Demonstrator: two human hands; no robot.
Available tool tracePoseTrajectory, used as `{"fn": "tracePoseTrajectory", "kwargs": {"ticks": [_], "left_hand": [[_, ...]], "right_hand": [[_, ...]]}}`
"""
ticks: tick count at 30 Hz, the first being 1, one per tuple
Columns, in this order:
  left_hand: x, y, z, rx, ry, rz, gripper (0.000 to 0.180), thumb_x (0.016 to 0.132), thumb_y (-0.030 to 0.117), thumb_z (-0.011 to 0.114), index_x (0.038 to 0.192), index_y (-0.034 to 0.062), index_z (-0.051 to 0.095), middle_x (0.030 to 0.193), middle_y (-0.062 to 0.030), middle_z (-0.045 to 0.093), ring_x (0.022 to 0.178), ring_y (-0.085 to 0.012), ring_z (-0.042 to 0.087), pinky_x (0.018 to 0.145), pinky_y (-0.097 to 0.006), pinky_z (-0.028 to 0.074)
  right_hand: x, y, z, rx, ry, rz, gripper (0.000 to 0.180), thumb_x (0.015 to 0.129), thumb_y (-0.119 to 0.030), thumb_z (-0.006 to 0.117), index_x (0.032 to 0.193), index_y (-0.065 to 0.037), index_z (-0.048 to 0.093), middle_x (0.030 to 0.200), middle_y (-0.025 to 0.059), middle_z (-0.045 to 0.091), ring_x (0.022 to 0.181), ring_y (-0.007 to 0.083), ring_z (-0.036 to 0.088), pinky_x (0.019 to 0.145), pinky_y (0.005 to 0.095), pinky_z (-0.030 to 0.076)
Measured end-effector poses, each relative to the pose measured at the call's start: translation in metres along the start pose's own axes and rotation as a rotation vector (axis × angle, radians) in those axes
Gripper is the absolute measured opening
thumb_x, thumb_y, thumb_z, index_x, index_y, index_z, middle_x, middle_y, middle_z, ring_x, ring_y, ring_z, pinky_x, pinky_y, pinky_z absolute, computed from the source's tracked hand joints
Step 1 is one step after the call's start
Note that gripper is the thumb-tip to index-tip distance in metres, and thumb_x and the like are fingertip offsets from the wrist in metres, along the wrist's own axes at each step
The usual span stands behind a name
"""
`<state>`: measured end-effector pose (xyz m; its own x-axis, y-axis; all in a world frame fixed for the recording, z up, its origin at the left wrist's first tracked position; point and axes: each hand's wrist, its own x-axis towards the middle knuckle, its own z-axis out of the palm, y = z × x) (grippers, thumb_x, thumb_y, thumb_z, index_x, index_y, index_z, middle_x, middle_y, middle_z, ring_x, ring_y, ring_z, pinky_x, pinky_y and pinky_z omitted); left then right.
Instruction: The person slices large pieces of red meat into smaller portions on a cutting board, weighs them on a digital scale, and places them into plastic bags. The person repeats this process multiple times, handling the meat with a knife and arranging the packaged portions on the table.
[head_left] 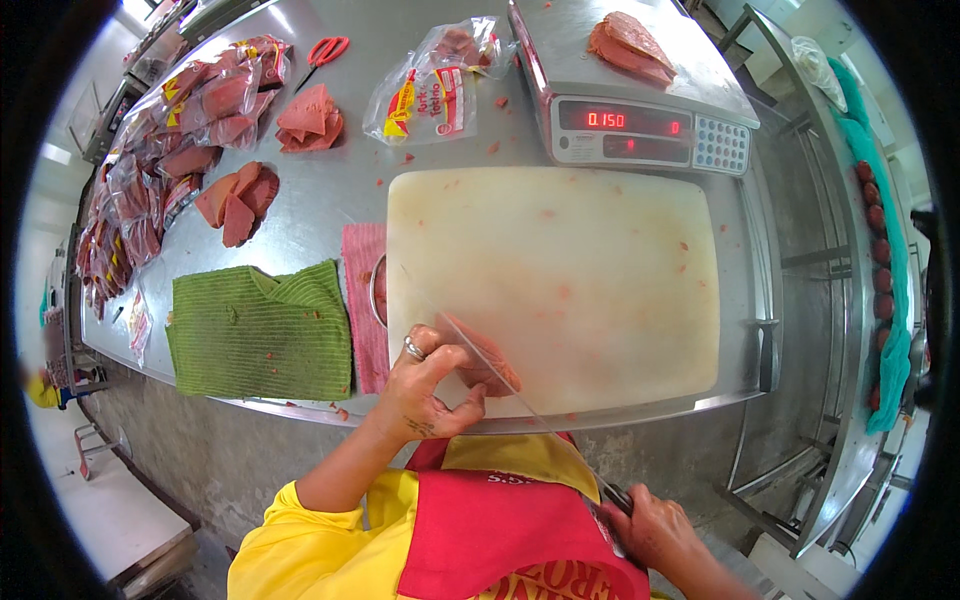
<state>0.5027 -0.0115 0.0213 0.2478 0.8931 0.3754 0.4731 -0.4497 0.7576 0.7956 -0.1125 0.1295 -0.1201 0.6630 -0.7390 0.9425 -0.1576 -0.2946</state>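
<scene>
A chunk of pink processed meat point(487, 362) lies at the lower left of the white cutting board point(600, 290). My left hand point(430, 375), wearing a ring, is closed on its left side, fingertips pressing on the meat. In front of the board, my right hand point(655, 530) grips the dark handle of a long knife point(535, 412). Its thin blade slants up and left across the meat, near my left fingers. From this view I cannot tell how deep the edge sits.
A digital scale point(625, 130) bears meat slices point(632, 48) beyond the board. Green cloth point(262, 335), pink cloth point(365, 300) and a partly hidden metal bowl point(378, 290) lie left. Behind are meat piles point(310, 122), a plastic package point(425, 95), red-handled scissors point(326, 52) and several bagged meats point(215, 105).
</scene>
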Motion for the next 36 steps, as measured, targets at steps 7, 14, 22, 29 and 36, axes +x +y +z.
{"fn": "tracePoseTrajectory", "kwargs": {"ticks": [7, 14, 22, 29, 36], "left_hand": [[-0.006, -0.001, -0.004, -0.017, -0.018, -0.009, 0.034, 0.06, 0.006, 0.074, 0.089, 0.0072, 0.057, 0.087, -0.0089, 0.051, 0.079, -0.0267, 0.049, 0.07, -0.037, 0.042], [-0.007, 0.003, -0.001, 0.055, 0.06, 0.085, 0.037, 0.06, 0.005, 0.073, 0.092, 0.0073, 0.056, 0.088, -0.0099, 0.052, 0.08, -0.0265, 0.05, 0.071, -0.036, 0.043], [-0.011, 0.0, -0.003, 0.075, 0.032, 0.093, 0.038, 0.058, 0.002, 0.071, 0.092, 0.0052, 0.054, 0.089, -0.0111, 0.056, 0.081, -0.0272, 0.053, 0.071, -0.036, 0.043], [-0.005, 0.001, -0.003, 0.14, 0.036, 0.198, 0.032, 0.059, 0.005, 0.069, 0.087, 0.0025, 0.054, 0.08, -0.009, 0.062, 0.075, -0.0285, 0.054, 0.066, -0.036, 0.044], [-0.005, 0.006, -0.007, 0.08, -0.003, 0.088, 0.029, 0.061, 0.001, 0.071, 0.083, 0.0042, 0.054, 0.086, -0.0056, 0.064, 0.081, -0.0269, 0.052, 0.071, -0.035, 0.046]], "right_hand": [[0.077, -0.031, 0.022, 0.057, 0.125, -0.255, 0.043, 0.092, -0.041, 0.051, 0.084, 0.0, 0.046, 0.063, 0.0253, 0.06, 0.061, 0.045, 0.061, 0.056, 0.0519, 0.05], [0.111, -0.061, 0.015, 0.121, 0.142, -0.31, 0.042, 0.093, -0.041, 0.05, 0.085, 0.001, 0.046, 0.061, 0.0244, 0.059, 0.061, 0.0458, 0.059, 0.056, 0.0511, 0.049], [0.002, -0.023, -0.013, 0.046, 0.036, -0.029, 0.042, 0.09, -0.044, 0.055, 0.085, -0.002, 0.049, 0.078, 0.0221, 0.064, 0.071, 0.0447, 0.061, 0.062, 0.0516, 0.049], [-0.035, -0.008, -0.011, -0.047, 0.035, 0.042, 0.038, 0.087, -0.038, 0.06, 0.091, -0.001, 0.053, 0.08, 0.0205, 0.065, 0.074, 0.0402, 0.062, 0.066, 0.0473, 0.049], [-0.04, -0.013, -0.02, -0.067, 0.038, 0.078, 0.039, 0.086, -0.039, 0.061, 0.091, -0.001, 0.054, 0.082, 0.0204, 0.065, 0.078, 0.0397, 0.062, 0.07, 0.0472, 0.049]]}}
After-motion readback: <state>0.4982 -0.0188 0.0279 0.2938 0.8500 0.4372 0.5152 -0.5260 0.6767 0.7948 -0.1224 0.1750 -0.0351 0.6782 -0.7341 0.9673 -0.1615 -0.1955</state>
